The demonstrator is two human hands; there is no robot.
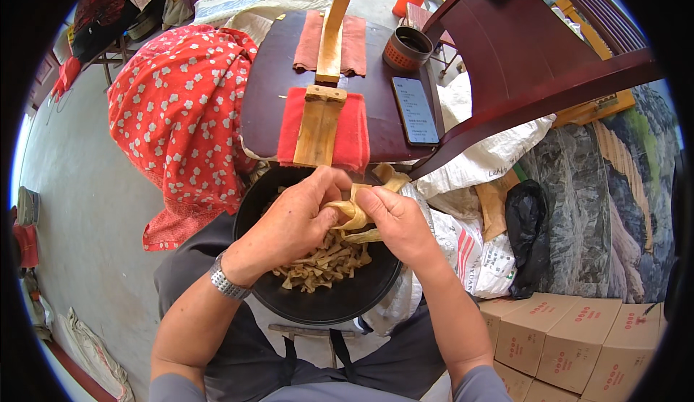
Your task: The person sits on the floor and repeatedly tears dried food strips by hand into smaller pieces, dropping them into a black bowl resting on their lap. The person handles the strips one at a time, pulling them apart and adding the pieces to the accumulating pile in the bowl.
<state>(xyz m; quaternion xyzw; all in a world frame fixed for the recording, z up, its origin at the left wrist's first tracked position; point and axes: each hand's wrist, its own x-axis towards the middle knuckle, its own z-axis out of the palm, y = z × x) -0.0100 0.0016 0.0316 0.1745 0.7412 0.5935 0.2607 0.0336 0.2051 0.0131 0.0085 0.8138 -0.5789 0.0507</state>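
Note:
Pale yellow, folded strips of dried plant-like material [355, 218] are held between my two hands. My left hand [290, 228], with a metal watch [225, 280] on its wrist, pinches the looped side. At the other side my right hand [398, 223] grips the strips under its thumb, and a loose end sticks up behind it. Both hands are above a black basin [325, 311], which holds many small cut pieces [325, 269] of similar colour. Just beyond my fingers, a wooden board-like tool [320, 131] rests on red cloth [355, 131] at the chair seat's near edge.
The dark red wooden chair [265, 76] carries a phone [415, 110], a dark cup [407, 49] and a slanting wooden bar [336, 28]. Red flowered cloth [184, 109] is at left. White sacks [477, 158], a black plastic bag [527, 236] and cardboard boxes [572, 342] crowd the right.

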